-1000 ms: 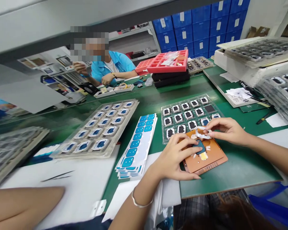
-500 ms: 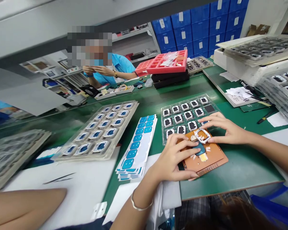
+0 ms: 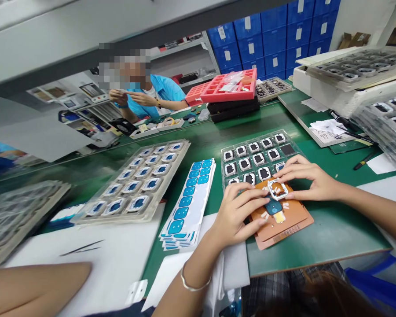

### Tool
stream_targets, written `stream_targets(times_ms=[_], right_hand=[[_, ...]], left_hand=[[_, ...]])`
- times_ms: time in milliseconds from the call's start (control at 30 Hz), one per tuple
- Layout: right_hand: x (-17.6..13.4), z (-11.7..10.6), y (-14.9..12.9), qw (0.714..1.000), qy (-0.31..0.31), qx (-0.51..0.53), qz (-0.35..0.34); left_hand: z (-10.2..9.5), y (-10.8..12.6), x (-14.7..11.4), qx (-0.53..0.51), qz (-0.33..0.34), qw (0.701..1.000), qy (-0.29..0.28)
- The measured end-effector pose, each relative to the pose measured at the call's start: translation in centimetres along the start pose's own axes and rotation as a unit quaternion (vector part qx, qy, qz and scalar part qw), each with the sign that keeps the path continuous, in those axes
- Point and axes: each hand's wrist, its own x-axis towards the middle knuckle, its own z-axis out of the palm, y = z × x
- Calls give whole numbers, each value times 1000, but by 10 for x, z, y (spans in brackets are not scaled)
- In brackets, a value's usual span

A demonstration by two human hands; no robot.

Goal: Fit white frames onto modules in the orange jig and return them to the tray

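My right hand (image 3: 305, 181) pinches the right side of a white rounded-square frame (image 3: 285, 190) between thumb and fingers. The frame is over the upper part of an orange fixture board (image 3: 293, 220). My left hand (image 3: 239, 213) has its fingers spread over the board's left side, with the fingertips close to the frame's left edge. Below the frame on the board is a dark blue rounded piece (image 3: 273, 207), with a yellow tab (image 3: 280, 216) and small white strips around it. Behind the board stands a clear tray (image 3: 222, 169) of similar frames with black centres.
A sheet stack with blue stickers (image 3: 185, 201) is left of my hands, beside another tray (image 3: 153, 209) of frames. Tweezers (image 3: 82, 248) lie on white paper near a bare forearm (image 3: 36, 286). Across the bench sits a co-worker (image 3: 168, 90) near a pink foam tray (image 3: 231, 90).
My left fingers have lifted off the blue piece, and the thumb has moved up from the board's lower edge. The frame in my right hand has shifted slightly and lies flatter.
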Motion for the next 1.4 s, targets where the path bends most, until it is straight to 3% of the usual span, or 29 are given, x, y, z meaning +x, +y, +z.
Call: stream_targets(times_ms=[267, 667, 1000, 1200, 1400], right_hand=[[-1, 5, -16, 999, -15, -6, -36], [-4, 18, -23, 1000, -27, -13, -2], [-5, 18, -20, 999, -42, -21, 8], [-5, 18, -18, 996, -75, -31, 26], [-6, 20, -15, 998, -50, -13, 31]], left_hand=[[0, 1, 0, 1, -89, 995, -36], [8, 11, 2, 5, -118, 991, 64], [8, 12, 2, 16, -130, 988, 76], [12, 13, 1, -33, -161, 985, 47], [15, 7, -5, -105, -194, 974, 57]])
